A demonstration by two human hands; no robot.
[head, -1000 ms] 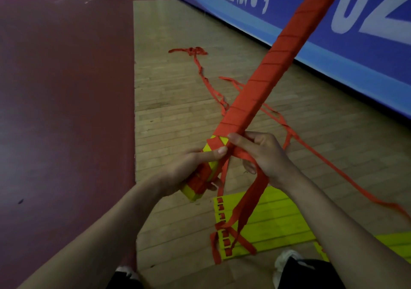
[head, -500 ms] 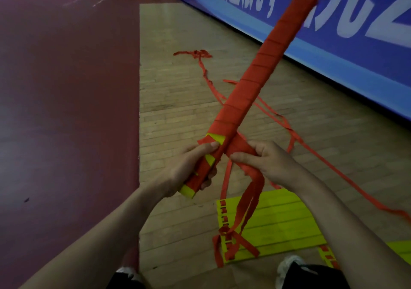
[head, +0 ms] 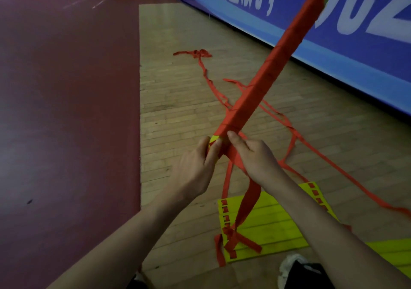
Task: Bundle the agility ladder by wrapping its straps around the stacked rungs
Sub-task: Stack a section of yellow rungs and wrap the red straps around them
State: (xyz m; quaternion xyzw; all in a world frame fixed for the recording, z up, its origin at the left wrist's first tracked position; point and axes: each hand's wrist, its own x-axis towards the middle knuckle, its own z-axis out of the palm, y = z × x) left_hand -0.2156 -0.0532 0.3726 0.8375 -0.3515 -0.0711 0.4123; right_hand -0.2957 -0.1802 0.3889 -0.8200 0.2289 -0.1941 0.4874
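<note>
Curling round the lower end of the stacked rungs, the left hand holds them raised. Just beside that grip, the right hand pinches the strap. Slack there could let the last turns slip off.

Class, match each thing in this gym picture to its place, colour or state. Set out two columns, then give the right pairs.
Column one:
1 wrapped bundle
2 flat yellow rungs
3 knotted strap end
4 banner

Column two:
A blue with white lettering
B held slanting upward by the left hand and right hand
C lying beside the shoe
D far off on the wooden floor

Pairs: 1-B, 2-C, 3-D, 4-A
</note>
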